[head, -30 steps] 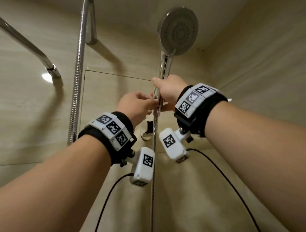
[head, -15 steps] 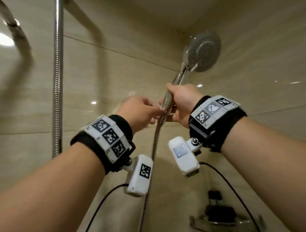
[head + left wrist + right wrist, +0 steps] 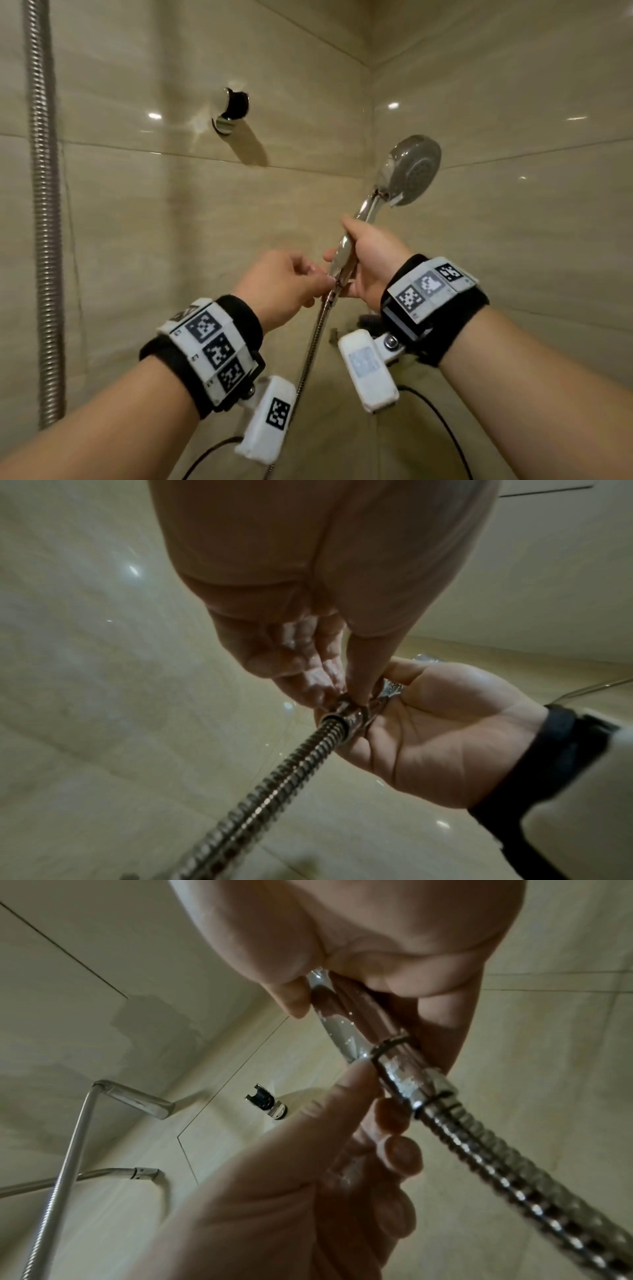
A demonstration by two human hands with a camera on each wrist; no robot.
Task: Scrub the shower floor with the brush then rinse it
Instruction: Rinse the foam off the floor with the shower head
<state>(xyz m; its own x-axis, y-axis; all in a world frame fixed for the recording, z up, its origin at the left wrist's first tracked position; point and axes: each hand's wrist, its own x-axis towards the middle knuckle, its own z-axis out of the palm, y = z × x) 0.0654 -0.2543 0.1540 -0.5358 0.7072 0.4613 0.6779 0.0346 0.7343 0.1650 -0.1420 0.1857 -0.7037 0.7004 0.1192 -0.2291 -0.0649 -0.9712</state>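
Note:
My right hand (image 3: 366, 260) grips the chrome handle (image 3: 342, 1020) of the shower head (image 3: 411, 171), which is held up with its face turned to the right. My left hand (image 3: 308, 281) pinches the connector (image 3: 346, 712) where the metal hose (image 3: 311, 349) joins the handle. In the right wrist view the left thumb (image 3: 325, 1110) presses against that joint. The hose (image 3: 274, 791) hangs down between my wrists. The brush and the floor are out of view.
An empty chrome wall holder (image 3: 233, 109) sits on the beige tiled wall above the hands. A second ribbed hose (image 3: 44, 205) runs down the left edge. Chrome pipes (image 3: 130, 1096) stick out of the wall. The wall corner (image 3: 371, 137) is close behind the shower head.
Both hands have brought the shower head down and to the right, away from the wall. The bare wall holder has come into view.

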